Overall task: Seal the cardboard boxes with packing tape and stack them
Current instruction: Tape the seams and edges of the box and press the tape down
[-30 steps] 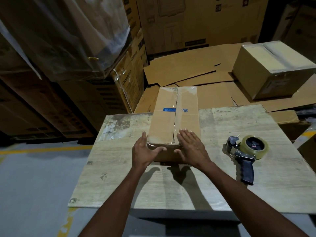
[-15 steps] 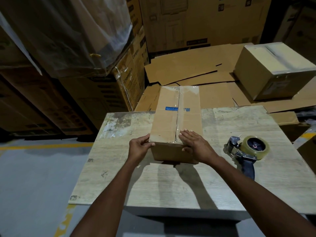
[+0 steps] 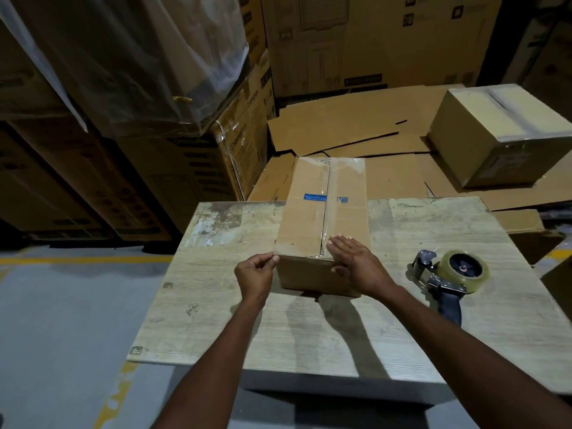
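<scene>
Head: left hand (image 3: pixel 253 274) pinches box (image 3: pixel 312 218) corner.

- The counter (image 3: pixel 309 342) has a pale wood-grain top, with a worn, blotchy patch at its far left corner.
- A cardboard box (image 3: pixel 322 218) stands on the far middle of the counter, long side running away from the viewer. Clear tape runs along its top seam.
- A tape dispenser (image 3: pixel 448 280) lies on its side to the right of the box, apart from it. Its dark handle points toward the near edge.
- The grey floor (image 3: pixel 62 320) carries a yellow line (image 3: pixel 86 260) on the left and flattened cardboard sheets (image 3: pixel 340 125) beyond the counter.
</scene>
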Motion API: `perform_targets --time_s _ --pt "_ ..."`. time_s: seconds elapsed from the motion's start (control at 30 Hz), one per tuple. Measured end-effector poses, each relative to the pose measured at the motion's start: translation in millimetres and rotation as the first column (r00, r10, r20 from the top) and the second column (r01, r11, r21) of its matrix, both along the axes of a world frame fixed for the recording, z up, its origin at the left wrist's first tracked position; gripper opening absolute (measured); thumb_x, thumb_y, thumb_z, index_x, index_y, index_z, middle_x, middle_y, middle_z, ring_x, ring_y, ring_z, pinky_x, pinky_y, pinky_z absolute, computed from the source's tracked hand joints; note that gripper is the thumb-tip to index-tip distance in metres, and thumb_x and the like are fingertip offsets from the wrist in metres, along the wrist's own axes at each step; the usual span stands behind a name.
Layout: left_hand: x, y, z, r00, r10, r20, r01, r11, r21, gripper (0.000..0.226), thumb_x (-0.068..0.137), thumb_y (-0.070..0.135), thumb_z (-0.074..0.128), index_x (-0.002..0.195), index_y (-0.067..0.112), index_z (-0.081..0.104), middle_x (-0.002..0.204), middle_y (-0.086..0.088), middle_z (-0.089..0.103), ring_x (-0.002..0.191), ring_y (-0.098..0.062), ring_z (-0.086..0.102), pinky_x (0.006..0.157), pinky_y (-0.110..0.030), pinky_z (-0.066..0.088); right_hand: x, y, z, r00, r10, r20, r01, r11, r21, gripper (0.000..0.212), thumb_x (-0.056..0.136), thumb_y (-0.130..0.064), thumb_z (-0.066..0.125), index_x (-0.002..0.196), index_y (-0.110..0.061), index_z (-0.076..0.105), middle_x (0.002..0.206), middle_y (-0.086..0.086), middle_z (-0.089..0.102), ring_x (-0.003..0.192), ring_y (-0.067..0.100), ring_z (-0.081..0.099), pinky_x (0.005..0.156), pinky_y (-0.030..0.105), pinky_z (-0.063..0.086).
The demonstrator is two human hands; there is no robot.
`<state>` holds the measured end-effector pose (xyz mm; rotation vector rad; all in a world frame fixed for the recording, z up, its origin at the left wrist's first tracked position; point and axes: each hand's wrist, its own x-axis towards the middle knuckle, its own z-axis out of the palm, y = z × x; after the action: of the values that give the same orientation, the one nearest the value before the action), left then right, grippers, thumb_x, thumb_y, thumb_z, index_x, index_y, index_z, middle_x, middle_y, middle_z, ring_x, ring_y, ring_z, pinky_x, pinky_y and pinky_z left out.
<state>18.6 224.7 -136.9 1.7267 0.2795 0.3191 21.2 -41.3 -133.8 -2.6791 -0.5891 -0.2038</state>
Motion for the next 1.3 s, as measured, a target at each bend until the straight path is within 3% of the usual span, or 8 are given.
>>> perform_targets --time_s 0.17,0.43,0.57,0.63,0.73,0.9,1.07,1.3 --pt "-15 -25 -5 0.995 0.084 0.053 -0.093 0.975 0.201 0.025 0.093 0.001 0.071 0.118 -0.001 0.072 0.108 -0.013 0.076 0.087 0.002 0.068 0.081 -0.006 0.051 0 3 -1 1.000 -0.022 0.001 0.022 0.999 -0.044 0.065 0.103 -0.027 0.061 0.160 -0.016 0.032 0.168 0.004 0.024 0.158 0.020 0.016 0.122 0.025 -0.004" --pt "-26 -4 -5 0.987 -0.153 0.048 0.080 0.730 0.679 0.036 0.094 0.006 0.065 0.128 0.016 0.071 0.101 -0.009 0.078 0.074 -0.022 0.074 0.066 -0.034 0.060 2 1 -6 1.000 0.030 -0.004 -0.030 0.997 -0.075 0.067 0.106 -0.033 0.055 0.163 -0.017 0.023 0.171 0.004 0.016 0.159 0.020 0.008 0.123 0.025 -0.007" --pt "-38 24 9 0.959 -0.152 0.241 -0.068 0.699 0.711 0.039 0.091 0.017 0.075 0.129 0.008 0.070 0.085 0.000 0.074 0.074 -0.013 0.068 0.064 -0.026 0.051 -13 -1 3 0.993 0.038 0.109 -0.047 0.996 0.082 0.070 0.098 -0.020 0.069 0.159 -0.014 0.035 0.158 0.015 0.045 0.148 0.032 0.040 0.124 0.039 0.016" --pt "-37 30 16 0.959 -0.074 0.274 -0.139 0.719 0.681 0.049 0.093 0.019 0.072 0.139 0.004 0.061 0.070 0.004 0.061 0.064 -0.012 0.057 0.056 -0.027 0.046 -20 0 2 0.944 -0.087 0.317 0.049 0.991 0.126 0.068 0.094 -0.007 0.068 0.155 -0.010 0.037 0.116 0.017 0.069 0.106 0.034 0.064 0.099 0.048 0.048" --pt "-30 27 22 0.972 -0.045 0.230 -0.120 0.748 0.653 0.055 0.097 0.018 0.066 0.149 0.010 0.051 0.071 0.003 0.060 0.066 -0.016 0.056 0.057 -0.031 0.047 -26 8 7 0.878 -0.193 0.437 0.131 0.977 0.167 0.065 0.093 -0.003 0.063 0.153 -0.004 0.040 0.088 0.011 0.062 0.080 0.028 0.054 0.071 0.042 0.047" --pt "-14 24 28 0.944 -0.263 0.199 0.013 0.632 0.775 0.022 0.094 0.010 0.072 0.116 0.012 0.075 0.093 0.001 0.062 0.088 -0.016 0.056 0.064 -0.040 0.054 -26 16 10 0.913 -0.108 0.394 0.087 0.994 0.071 0.055 0.077 -0.003 0.086 0.127 -0.011 0.066 0.092 0.009 0.067 0.085 0.028 0.060 0.074 0.043 0.055" --pt "5 28 31 0.882 -0.467 0.059 0.175 0.443 0.879 0.049 0.078 -0.018 0.070 0.118 0.011 0.075 0.118 -0.009 0.065 0.106 -0.026 0.062 0.071 -0.032 0.053 -23 41 10 0.955 -0.029 0.294 0.022 0.999 0.028 0.051 0.071 -0.002 0.089 0.119 -0.014 0.074 0.113 0.008 0.075 0.101 0.028 0.071 0.091 0.045 0.059" --pt "13 22 38 0.903 -0.429 -0.037 0.250 0.452 0.856 0.038 0.076 -0.018 0.070 0.103 0.008 0.080 0.084 -0.011 0.064 0.084 -0.032 0.062 0.066 -0.040 0.053 -9 95 15 0.973 0.015 0.229 0.000 0.998 -0.068 0.032 0.087 -0.010 0.078 0.119 -0.011 0.073 0.118 0.010 0.072 0.106 0.028 0.067 0.086 0.039 0.059"
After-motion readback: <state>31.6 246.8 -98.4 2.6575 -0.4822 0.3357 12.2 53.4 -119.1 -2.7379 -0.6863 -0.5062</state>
